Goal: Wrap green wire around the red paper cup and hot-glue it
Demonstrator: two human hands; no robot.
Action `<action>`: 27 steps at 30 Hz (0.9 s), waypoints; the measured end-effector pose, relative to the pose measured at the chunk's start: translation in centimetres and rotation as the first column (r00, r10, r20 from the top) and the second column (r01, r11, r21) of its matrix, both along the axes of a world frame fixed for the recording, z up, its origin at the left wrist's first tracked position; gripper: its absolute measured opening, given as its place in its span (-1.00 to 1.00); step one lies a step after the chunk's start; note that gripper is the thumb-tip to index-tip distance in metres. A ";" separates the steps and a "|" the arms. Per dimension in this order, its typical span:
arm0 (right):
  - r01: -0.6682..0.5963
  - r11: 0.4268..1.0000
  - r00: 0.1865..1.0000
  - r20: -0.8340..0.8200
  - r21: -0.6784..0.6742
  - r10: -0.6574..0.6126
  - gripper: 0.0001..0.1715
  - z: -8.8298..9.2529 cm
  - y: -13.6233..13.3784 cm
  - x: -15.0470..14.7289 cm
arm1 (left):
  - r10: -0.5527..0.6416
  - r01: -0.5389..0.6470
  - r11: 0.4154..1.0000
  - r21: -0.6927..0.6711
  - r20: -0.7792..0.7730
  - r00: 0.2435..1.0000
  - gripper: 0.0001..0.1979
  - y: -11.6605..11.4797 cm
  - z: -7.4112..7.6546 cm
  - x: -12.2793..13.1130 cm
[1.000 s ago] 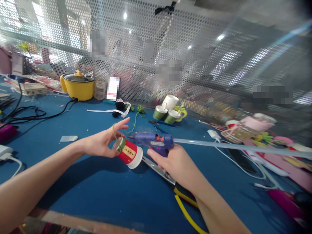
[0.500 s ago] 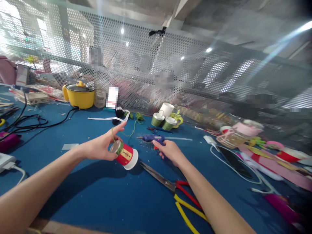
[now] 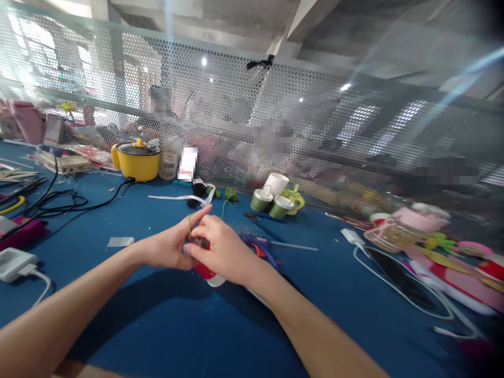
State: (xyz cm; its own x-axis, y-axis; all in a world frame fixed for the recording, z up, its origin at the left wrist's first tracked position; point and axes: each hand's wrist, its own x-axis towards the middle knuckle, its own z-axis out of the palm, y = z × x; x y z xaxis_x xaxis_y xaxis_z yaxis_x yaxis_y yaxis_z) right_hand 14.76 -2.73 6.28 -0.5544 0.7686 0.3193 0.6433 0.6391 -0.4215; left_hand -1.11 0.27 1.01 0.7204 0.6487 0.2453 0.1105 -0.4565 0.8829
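Observation:
My left hand [image 3: 167, 247] is wrapped around a small paper cup [image 3: 205, 272] with a red label and white rim, held tilted above the table. Green yarn [image 3: 189, 227] circles the cup's base and runs up over my left fingers. Across the cup reaches my right hand [image 3: 226, 249], thumb and fingers pinched at the yarn; they cover most of the cup. Just beyond my right wrist lies a blue glue gun [image 3: 263, 250] with a glue stick [image 3: 295, 245] in its back. Beneath my right forearm the large scissors are almost wholly hidden.
Green-wrapped cups [image 3: 280, 207], pliers [image 3: 265, 217] and a green yarn ball [image 3: 231, 195] sit at the back. A yellow pot [image 3: 138, 161] with a black cord stands back left. Right are a phone [image 3: 399, 275] with white cable and a pink-trimmed jar [image 3: 401, 231].
My right hand has let go of the glue gun and moved left to the cup and yarn. The glue gun now lies turned on the table. My left hand keeps the cup.

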 end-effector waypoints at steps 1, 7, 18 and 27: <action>-0.001 1.000 1.000 -0.008 -0.015 0.001 -0.88 0.0 0.1 -0.3 | 0.000 0.000 1.000 -0.006 0.002 1.000 0.06 0.0 0.0 0.0; 0.135 0.974 0.970 -0.175 -0.180 -0.167 -0.79 0.0 0.3 2.0 | -0.016 0.031 0.985 -0.169 0.093 0.996 0.06 0.3 -0.5 0.1; 0.193 0.924 0.917 -0.274 -0.330 -0.290 -0.79 -1.7 0.1 3.6 | -0.088 0.129 0.975 -0.179 0.221 0.971 0.05 -0.5 -0.4 0.9; 0.155 0.920 0.921 -0.283 -0.361 -0.267 -0.73 -1.5 -0.7 3.4 | -0.108 0.136 0.985 -0.103 0.242 0.964 0.05 -1.6 0.5 0.9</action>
State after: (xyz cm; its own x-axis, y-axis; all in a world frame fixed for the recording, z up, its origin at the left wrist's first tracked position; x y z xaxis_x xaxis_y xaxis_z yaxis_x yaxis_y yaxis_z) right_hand 18.11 -3.41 4.74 -0.2773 0.9467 0.1637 0.5415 0.2947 -0.7874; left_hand -0.21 -1.34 1.53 0.7273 0.5936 0.3445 -0.1566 -0.3452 0.9254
